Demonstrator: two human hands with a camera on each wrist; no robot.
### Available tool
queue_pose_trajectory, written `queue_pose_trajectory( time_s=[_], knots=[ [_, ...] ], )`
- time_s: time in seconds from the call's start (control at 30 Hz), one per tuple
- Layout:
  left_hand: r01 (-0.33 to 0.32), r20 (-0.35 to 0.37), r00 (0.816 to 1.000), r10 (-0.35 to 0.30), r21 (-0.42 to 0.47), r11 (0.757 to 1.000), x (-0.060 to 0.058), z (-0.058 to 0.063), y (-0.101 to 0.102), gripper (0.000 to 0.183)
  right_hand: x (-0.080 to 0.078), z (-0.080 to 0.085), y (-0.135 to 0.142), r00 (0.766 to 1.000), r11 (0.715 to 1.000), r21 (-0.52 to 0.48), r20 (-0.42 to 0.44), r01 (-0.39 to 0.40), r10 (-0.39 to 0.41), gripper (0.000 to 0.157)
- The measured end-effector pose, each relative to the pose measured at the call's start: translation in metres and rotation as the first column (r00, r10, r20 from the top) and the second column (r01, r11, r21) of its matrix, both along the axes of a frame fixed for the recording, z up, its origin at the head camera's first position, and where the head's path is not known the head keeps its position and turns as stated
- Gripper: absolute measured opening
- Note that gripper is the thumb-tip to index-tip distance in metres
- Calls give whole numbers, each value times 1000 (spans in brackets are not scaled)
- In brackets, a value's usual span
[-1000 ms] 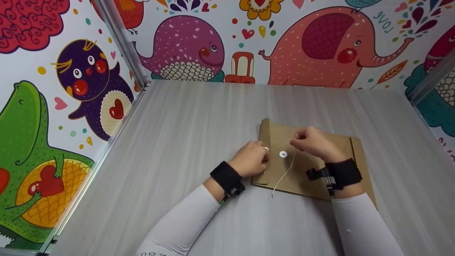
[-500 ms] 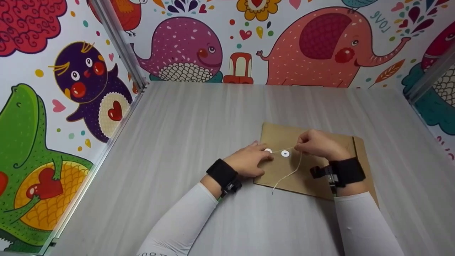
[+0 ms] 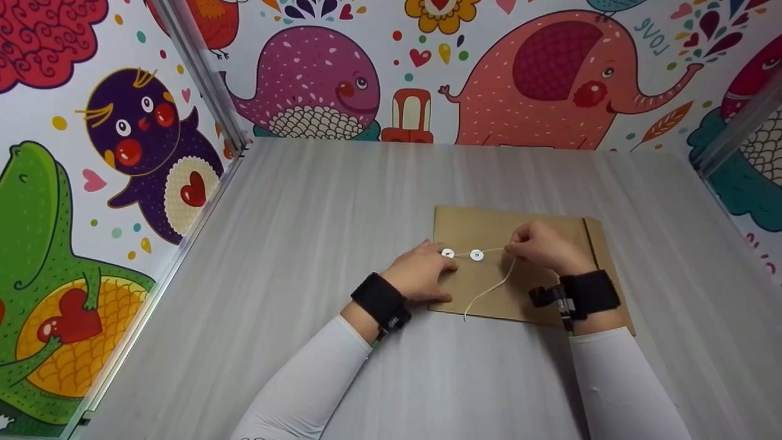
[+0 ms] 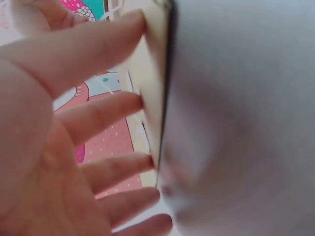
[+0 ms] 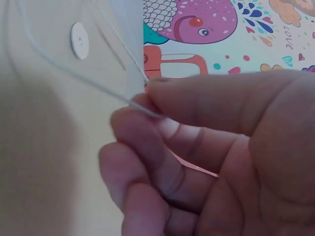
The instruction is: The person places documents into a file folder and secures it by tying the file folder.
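Observation:
A brown paper envelope (image 3: 489, 223) lies on the table with its flap folded down. On it are two white disc buttons, a left button (image 3: 448, 253) and a right button (image 3: 476, 255). A thin pale string (image 3: 502, 282) runs from the left button past the right one to my right hand (image 3: 540, 247), which pinches it between thumb and fingertips. Its loose end hangs to the envelope's front edge. My left hand (image 3: 421, 272) rests on the envelope's left edge, its spread fingers (image 4: 106, 115) touching the paper. In the right wrist view, the string (image 5: 74, 76) crosses near one button (image 5: 79, 41).
The grey wood-grain table (image 3: 317, 214) extends around the envelope. Printed cartoon walls (image 3: 342, 67) stand at the back and sides, with a metal post (image 3: 198, 67) at the back left corner. A black strap with a camera is on each wrist.
The raised flap at the left has been folded flat, and my left hand has gone from curled on it to spread. The envelope has slid slightly left. My right hand keeps hold of the string.

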State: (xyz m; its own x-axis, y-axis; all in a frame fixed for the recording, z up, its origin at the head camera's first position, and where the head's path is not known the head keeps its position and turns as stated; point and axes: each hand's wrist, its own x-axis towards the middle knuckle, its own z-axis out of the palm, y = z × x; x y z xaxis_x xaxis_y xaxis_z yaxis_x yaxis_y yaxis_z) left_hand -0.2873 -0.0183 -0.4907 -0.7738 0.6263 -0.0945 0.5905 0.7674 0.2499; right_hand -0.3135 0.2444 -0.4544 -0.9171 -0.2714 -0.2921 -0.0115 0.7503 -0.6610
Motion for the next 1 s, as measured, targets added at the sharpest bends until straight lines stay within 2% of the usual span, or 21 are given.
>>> queue_pose_trajectory(
  time_s=[0.2,0.33,0.47,0.6,0.73,1.0],
  knots=[
    [-26,-54,998,26,-9,1000,8,5,2,31,-1,-7,0,994,999,-2,103,-37,37,21],
    [-53,-71,996,51,-19,998,12,5,2,30,-1,-13,-3,986,999,-5,161,-48,49,23],
    [-56,-77,996,54,-17,998,13,4,2,30,1,-17,-6,987,997,62,155,-47,37,26],
    [-53,-70,996,52,-14,998,13,3,2,30,4,-21,-13,994,984,176,111,-28,9,26],
    [-43,-77,996,41,-29,999,12,1,2,30,5,-22,-19,998,969,247,60,-1,-15,24],
    [-39,-86,996,38,-10,999,12,-1,1,29,3,-26,-17,997,972,233,58,34,-49,24]
  ],
)
